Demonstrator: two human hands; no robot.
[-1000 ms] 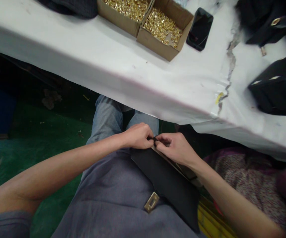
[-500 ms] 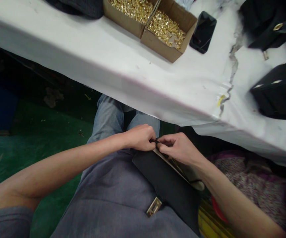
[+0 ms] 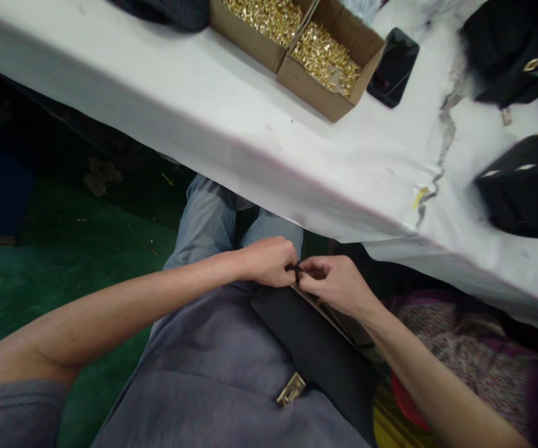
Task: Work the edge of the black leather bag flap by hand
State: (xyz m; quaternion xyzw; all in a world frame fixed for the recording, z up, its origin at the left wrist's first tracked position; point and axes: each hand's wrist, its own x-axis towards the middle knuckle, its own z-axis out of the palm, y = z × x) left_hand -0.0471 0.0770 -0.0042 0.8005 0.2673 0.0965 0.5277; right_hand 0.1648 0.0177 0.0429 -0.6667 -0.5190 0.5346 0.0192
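Observation:
A black handbag [image 3: 316, 339] lies on my lap with its flap folded back toward my body. A gold metal clasp [image 3: 291, 389] sits at the flap's edge. At the bag's far left corner, my left hand [image 3: 270, 261] is closed with its fingertips on a small black strap-like piece [image 3: 298, 270]. My right hand [image 3: 339, 281] pinches the same piece from the other side, thumb against forefinger. The fingers hide most of this piece and how it joins the bag. Beneath my right hand, part of the bag's light inner side shows.
On the white-covered table [image 3: 250, 130] stand two cardboard boxes [image 3: 318, 93] of small gold metal parts, beside a black phone [image 3: 394, 67]. More black bags [image 3: 530, 186] stand at the right. A patterned cloth [image 3: 465, 358] and a yellow crate [image 3: 393, 420] are low on the right.
The view has shifted slightly, so the table items sit a little further right and lower. Both hands stay at the bag's corner, with a small shift of the fingers on the black piece.

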